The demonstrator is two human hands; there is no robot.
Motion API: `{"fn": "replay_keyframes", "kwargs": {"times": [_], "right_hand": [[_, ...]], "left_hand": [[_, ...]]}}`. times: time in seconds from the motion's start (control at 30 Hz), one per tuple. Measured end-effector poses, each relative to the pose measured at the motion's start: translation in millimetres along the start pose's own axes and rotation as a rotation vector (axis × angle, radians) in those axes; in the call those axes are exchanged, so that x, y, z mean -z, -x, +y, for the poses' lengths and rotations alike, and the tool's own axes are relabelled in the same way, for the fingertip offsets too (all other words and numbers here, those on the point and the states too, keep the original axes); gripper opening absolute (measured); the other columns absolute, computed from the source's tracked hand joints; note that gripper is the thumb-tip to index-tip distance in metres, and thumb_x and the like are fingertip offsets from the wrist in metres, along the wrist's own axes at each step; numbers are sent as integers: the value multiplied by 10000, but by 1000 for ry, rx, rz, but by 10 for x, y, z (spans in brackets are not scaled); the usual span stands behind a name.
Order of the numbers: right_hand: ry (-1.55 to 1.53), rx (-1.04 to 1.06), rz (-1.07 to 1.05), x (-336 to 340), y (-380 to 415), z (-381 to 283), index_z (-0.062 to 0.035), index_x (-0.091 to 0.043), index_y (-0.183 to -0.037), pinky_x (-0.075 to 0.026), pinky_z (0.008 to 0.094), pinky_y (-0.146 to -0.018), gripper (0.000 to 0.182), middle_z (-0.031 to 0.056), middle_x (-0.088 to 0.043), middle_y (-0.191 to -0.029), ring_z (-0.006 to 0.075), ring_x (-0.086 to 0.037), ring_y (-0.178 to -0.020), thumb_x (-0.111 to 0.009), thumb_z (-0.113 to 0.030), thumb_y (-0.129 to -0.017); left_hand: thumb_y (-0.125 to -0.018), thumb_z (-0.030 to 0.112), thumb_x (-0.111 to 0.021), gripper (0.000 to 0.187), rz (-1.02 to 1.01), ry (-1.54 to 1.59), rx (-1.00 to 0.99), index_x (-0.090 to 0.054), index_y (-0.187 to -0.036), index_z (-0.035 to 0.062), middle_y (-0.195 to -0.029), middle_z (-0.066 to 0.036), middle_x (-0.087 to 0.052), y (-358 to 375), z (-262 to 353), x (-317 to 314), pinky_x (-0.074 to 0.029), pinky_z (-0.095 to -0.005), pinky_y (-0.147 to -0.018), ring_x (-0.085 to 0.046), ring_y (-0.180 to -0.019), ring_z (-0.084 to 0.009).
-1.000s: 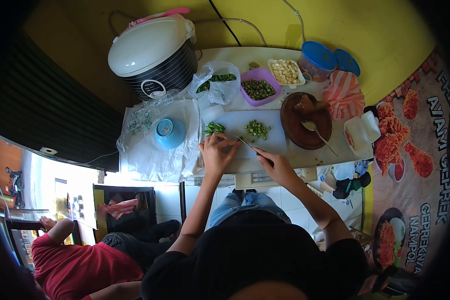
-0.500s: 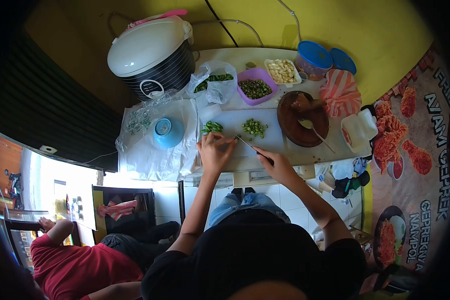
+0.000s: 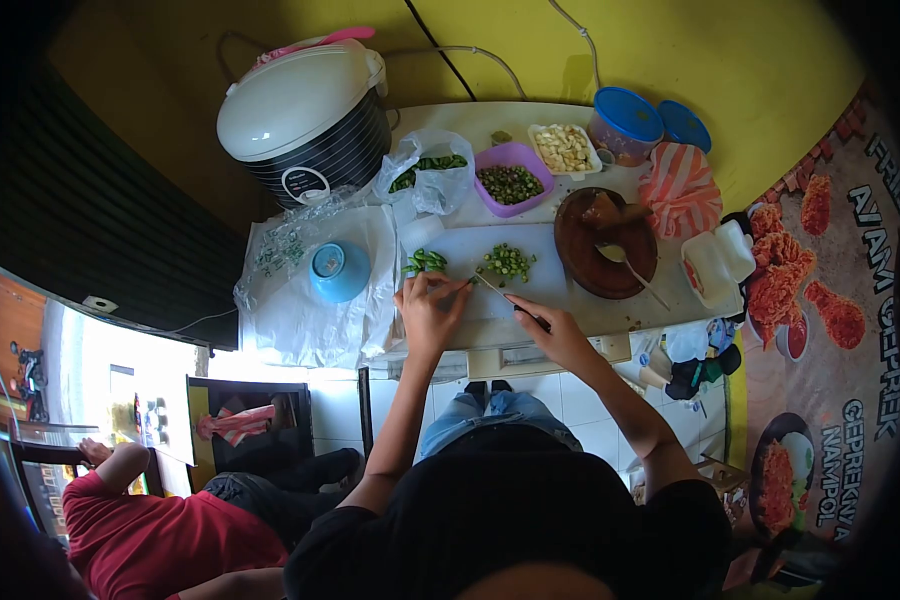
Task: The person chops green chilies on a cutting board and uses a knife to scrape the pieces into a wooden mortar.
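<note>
My right hand (image 3: 558,337) grips a small knife (image 3: 495,289) by its dark handle, the blade pointing up and left over a white cutting board (image 3: 555,290). Close to the blade tip, my left hand (image 3: 433,315) pinches a green chili, mostly hidden by the fingers. A heap of chopped green chili (image 3: 508,262) lies on the board beyond the knife. Longer green chilies (image 3: 426,260) rest at the board's left, just past my left hand.
Behind the board stand a purple tub (image 3: 511,208) of cut chilies, a plastic bag (image 3: 440,200) and a tray of pale cloves (image 3: 564,150). A brown mortar (image 3: 576,262) is at right; a blue bowl (image 3: 339,271) and rice cooker (image 3: 305,110) at left. Someone in red (image 3: 170,535) is nearby.
The view has shifted very slightly. Both hands stay almost in place at the board, the left fingers and knife moving only a little.
</note>
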State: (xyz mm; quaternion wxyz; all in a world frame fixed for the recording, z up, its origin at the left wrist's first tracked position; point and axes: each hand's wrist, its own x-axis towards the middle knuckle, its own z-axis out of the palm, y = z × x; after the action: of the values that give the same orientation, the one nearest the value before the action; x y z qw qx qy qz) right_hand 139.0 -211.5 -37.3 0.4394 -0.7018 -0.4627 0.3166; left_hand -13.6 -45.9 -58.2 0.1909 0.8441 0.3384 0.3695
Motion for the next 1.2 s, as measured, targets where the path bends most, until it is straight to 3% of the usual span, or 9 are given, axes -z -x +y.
{"fn": "replay_keyframes", "kwargs": {"times": [0.53,1.2], "right_hand": [[-9,16,-39,-20,44,-123,-135,-574,-1364,-353,274,-527,378,31,-370,-619,89,-339,-572,-574,-217,-995],[70,-73,-19,-108,-93,-226,-162,-573,-1360,-428,301,-583,374,114,-495,-645,153,-430,-566,-564,-248,-996]], "left_hand": [[-743,290,-813,156,-3,-1,11,-797,-882,221,-932,29,-628,-2,2,6,-337,-373,-859,-552,-935,-181],[-715,236,-829,109,3,47,52,-795,-809,191,-939,31,-622,-25,-25,-6,-332,-381,-881,-554,-949,-185]]}}
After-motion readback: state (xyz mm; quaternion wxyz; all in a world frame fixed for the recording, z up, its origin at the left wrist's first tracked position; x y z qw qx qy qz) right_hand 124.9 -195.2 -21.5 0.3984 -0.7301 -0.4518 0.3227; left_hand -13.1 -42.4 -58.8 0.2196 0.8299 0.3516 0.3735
